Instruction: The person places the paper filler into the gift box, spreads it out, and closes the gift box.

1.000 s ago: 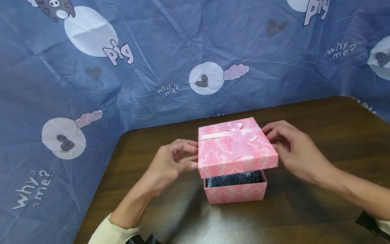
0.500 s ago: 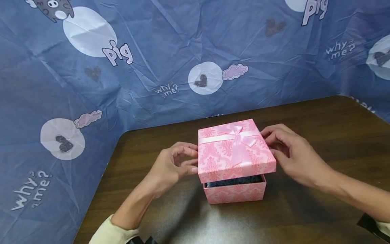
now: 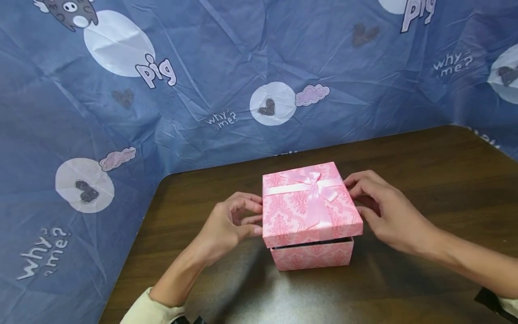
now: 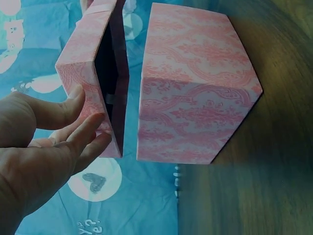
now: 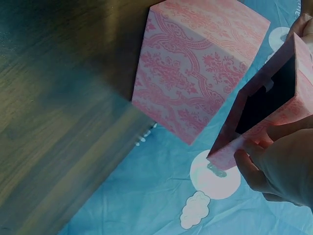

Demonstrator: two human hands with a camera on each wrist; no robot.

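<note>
A pink damask-patterned gift box [image 3: 313,256] stands on the table. Just above it hangs its square lid [image 3: 291,209], topped by a pale pink ribbon bow [image 3: 314,184]. My left hand [image 3: 232,225] holds the lid's left side, thumb toward the front corner. On the opposite side my right hand [image 3: 384,211] grips the lid with thumb and fingers. Both wrist views show a gap between the lid [image 4: 85,58] and the box [image 4: 195,88]; the lid's dark inside [image 5: 269,95] shows there too. In the head view the lid hides most of the box's opening.
The dark wooden table [image 3: 396,292] carries the box near its middle. A blue printed cloth [image 3: 210,58] with pig words, hearts and clouds hangs behind the table and along its left side.
Both hands have lowered the lid toward the box. The dark filling seen inside the box earlier is now nearly covered, with only a thin dark strip showing at the front.
</note>
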